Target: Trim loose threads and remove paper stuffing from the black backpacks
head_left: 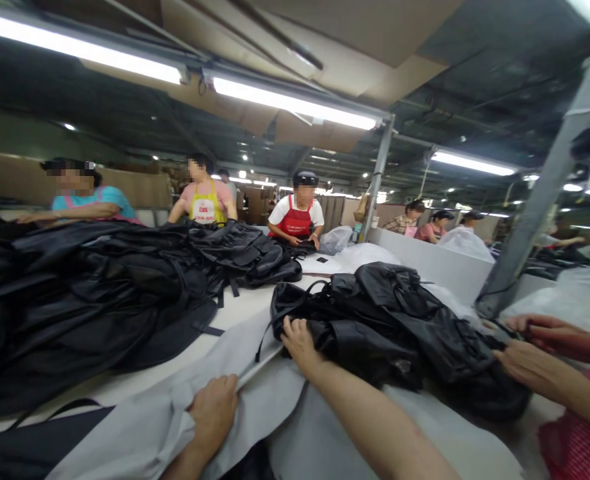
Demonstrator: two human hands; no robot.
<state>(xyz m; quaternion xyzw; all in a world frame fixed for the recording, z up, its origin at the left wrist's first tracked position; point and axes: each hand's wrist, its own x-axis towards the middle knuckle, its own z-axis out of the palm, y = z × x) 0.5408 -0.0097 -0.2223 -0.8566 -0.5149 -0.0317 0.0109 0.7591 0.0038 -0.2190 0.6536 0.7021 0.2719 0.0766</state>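
Gripping the near edge of a grey dust bag [285,407], left hand [213,408] clenched on a pinched fold of the cloth, low and near in the scene. Pressing down on a black bag [375,327] with the right hand [299,341], fingers curled over its near-left corner but grasping nothing that can be told for sure, just beyond the grey cloth. Lying on the white desk [239,308], right of centre, crumpled, straps trailing to the left. Touching the right end of the same black bag: a co-worker's hands [529,353], reaching in from the right edge, sleeve red-patterned. Spreading across the left half of the desk, a big heap of black bags [99,287], well apart from the held one. Standing at the far side, three workers in aprons [295,217], more people farther right beyond a grey post [545,193]. Glowing overhead, long tube lamps [295,103].
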